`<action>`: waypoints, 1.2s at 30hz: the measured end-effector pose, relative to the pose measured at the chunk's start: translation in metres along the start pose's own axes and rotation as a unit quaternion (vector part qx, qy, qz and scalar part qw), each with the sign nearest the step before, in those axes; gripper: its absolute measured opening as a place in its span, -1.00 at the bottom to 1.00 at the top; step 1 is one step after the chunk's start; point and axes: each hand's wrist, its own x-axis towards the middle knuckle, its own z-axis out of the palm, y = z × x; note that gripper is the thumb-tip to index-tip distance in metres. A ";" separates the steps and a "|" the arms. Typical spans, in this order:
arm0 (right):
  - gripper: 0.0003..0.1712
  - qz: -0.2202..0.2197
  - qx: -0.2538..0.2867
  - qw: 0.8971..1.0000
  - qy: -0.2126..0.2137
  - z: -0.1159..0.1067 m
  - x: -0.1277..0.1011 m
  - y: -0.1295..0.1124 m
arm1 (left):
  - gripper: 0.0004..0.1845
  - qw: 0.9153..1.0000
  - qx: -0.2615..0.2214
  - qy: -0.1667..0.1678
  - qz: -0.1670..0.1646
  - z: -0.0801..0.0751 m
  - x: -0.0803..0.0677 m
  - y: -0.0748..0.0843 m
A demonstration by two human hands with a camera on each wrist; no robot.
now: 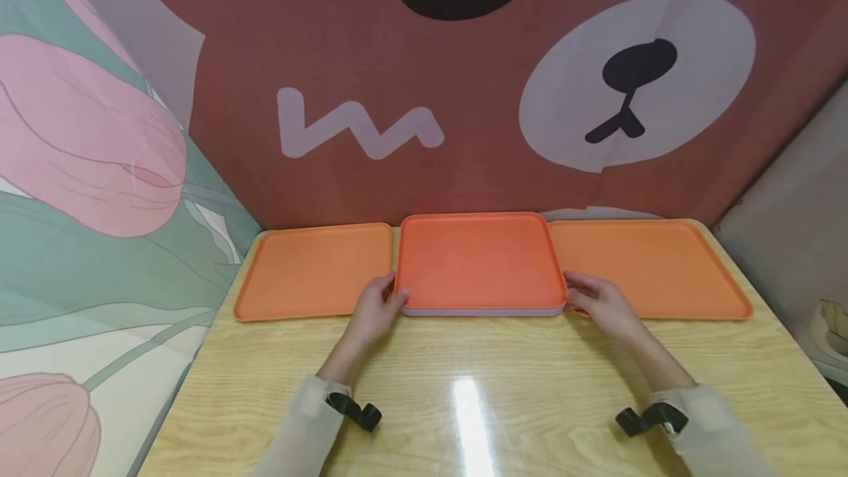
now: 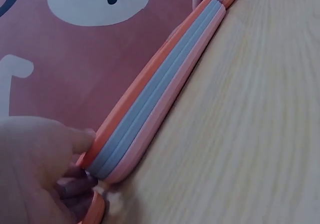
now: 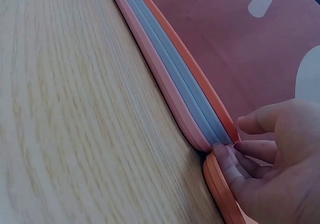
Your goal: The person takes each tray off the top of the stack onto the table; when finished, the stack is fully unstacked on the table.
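A stack of trays lies in the middle of the wooden table, at the back. The wrist views show its layers: an orange tray on top, two grey ones, a pink one at the bottom. My left hand pinches the stack's front left corner, thumb on the orange rim and fingers curled low beside it. At the front right corner, my right hand grips with its thumb above and its fingertips against the lower edges.
A single orange tray lies flat left of the stack and another lies right of it, both close to its sides. A printed bear backdrop closes the table's back, a floral cloth its left side.
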 end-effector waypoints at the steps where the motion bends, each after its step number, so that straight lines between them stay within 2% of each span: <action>1: -0.39 0.002 -0.005 1.000 0.000 0.000 0.000 0.000 | -0.48 1.000 0.005 0.002 -0.003 0.000 0.002 0.001; 7: -0.39 0.006 -0.017 1.000 0.000 0.001 0.000 -0.002 | -0.55 0.999 0.001 0.019 -0.038 0.003 0.009 0.006; 13: -0.41 0.015 0.007 1.000 0.001 0.002 0.001 -0.001 | -0.53 0.996 -0.014 0.035 -0.078 -0.001 0.009 0.013; 17: -0.42 0.020 0.018 1.000 -0.001 0.001 0.000 0.000 | -0.53 0.995 -0.051 0.045 -0.070 -0.005 0.008 0.020; 19: -0.44 0.021 0.019 1.000 -0.001 0.001 0.000 0.001 | -0.52 0.990 -0.113 0.039 -0.068 -0.007 0.008 0.022; 20: -0.45 0.024 0.020 1.000 0.000 0.001 0.000 0.001 | -0.51 0.986 -0.149 0.033 -0.069 -0.008 0.008 0.022; 22: -0.46 0.023 0.025 0.999 0.002 0.001 0.000 0.001 | -0.50 0.971 -0.227 0.016 -0.074 -0.009 0.007 0.022; 24: -0.47 0.023 0.025 0.999 0.006 0.002 0.000 0.001 | -0.47 0.947 -0.306 -0.005 -0.100 -0.010 0.006 0.023; 27: -0.48 0.020 0.011 1.000 0.018 0.004 0.001 0.001 | -0.44 0.918 -0.377 -0.014 -0.122 -0.009 0.003 0.022; 29: -0.49 0.021 -0.005 0.999 0.027 0.006 0.002 0.000 | -0.44 0.903 -0.410 -0.011 -0.129 -0.008 0.001 0.021; 31: -0.50 0.024 -0.014 0.999 0.036 0.007 0.004 0.000 | -0.44 0.893 -0.429 0.000 -0.137 -0.007 0.000 0.019; 36: -0.48 0.035 -0.013 0.998 0.046 0.009 0.007 0.000 | -0.47 0.886 -0.441 0.034 -0.143 -0.006 -0.003 0.016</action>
